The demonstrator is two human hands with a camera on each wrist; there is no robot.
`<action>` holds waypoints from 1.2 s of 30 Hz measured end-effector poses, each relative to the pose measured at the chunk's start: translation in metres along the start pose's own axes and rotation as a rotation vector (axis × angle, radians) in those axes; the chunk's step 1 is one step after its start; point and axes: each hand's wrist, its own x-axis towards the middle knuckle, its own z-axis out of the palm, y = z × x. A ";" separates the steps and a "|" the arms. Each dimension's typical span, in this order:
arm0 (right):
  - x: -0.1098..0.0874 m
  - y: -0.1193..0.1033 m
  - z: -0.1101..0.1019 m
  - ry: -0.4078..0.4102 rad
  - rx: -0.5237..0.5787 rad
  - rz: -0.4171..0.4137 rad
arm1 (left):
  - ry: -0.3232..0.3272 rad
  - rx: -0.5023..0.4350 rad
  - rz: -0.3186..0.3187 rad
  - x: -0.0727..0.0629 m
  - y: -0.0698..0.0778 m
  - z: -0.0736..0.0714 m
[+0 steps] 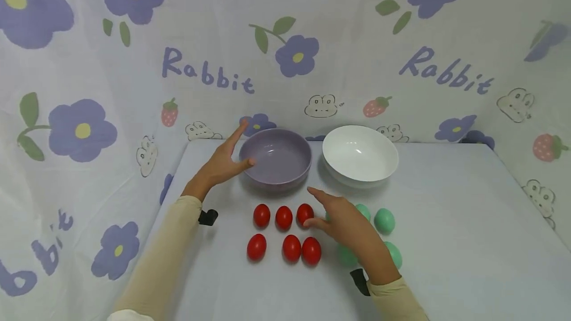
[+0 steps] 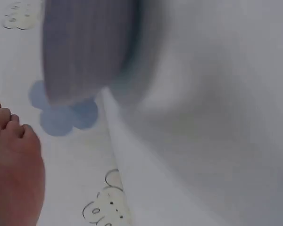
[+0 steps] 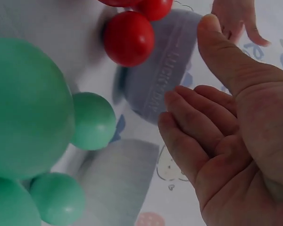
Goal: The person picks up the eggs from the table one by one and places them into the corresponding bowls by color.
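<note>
My left hand (image 1: 225, 161), thumb and fingers spread, is at the left side of a purple bowl (image 1: 276, 160) and overlaps its rim in the head view. In the left wrist view the bowl's side (image 2: 87, 52) is blurred beside the hand (image 2: 14, 165). My right hand (image 1: 345, 219) hovers over the eggs, holding nothing, its thumb apart from the fingers. Several red eggs (image 1: 283, 218) lie in two rows to its left. Several green eggs (image 1: 384, 221) lie under and around it, some partly hidden. The right wrist view shows the right palm (image 3: 236, 155) beside red and green eggs.
A white bowl (image 1: 360, 155) stands at the back, right of the purple one. Both rest on a white table (image 1: 464, 222). Behind and beside the table hangs a cloth (image 1: 357, 43) printed with flowers, rabbits and strawberries.
</note>
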 end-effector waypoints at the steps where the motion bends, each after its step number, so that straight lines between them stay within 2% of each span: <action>1: 0.001 0.000 0.003 -0.010 -0.006 0.013 | -0.044 0.010 -0.021 0.002 -0.006 0.001; 4: 0.005 -0.002 0.008 -0.049 -0.027 0.027 | -0.163 0.030 -0.065 0.008 -0.023 0.004; 6: 0.007 -0.003 0.010 -0.064 -0.045 0.038 | -0.200 0.023 -0.076 0.012 -0.032 0.006; 11: 0.016 -0.009 0.019 -0.097 -0.100 0.057 | -0.192 -0.023 -0.094 0.014 -0.046 0.008; 16: 0.019 -0.006 0.028 -0.111 -0.130 0.081 | -0.195 -0.036 -0.107 0.014 -0.046 0.016; 23: 0.021 -0.004 0.030 -0.056 -0.144 0.102 | -0.164 -0.038 -0.085 0.020 -0.047 0.024; 27: 0.024 -0.007 0.022 -0.040 -0.144 0.085 | -0.163 -0.053 -0.090 0.020 -0.048 0.023; 32: 0.028 -0.026 -0.006 -0.018 -0.051 -0.030 | -0.177 -0.038 -0.123 0.016 -0.042 0.021; 36: 0.044 -0.045 -0.029 0.018 -0.019 -0.127 | -0.184 -0.023 -0.126 0.017 -0.042 0.021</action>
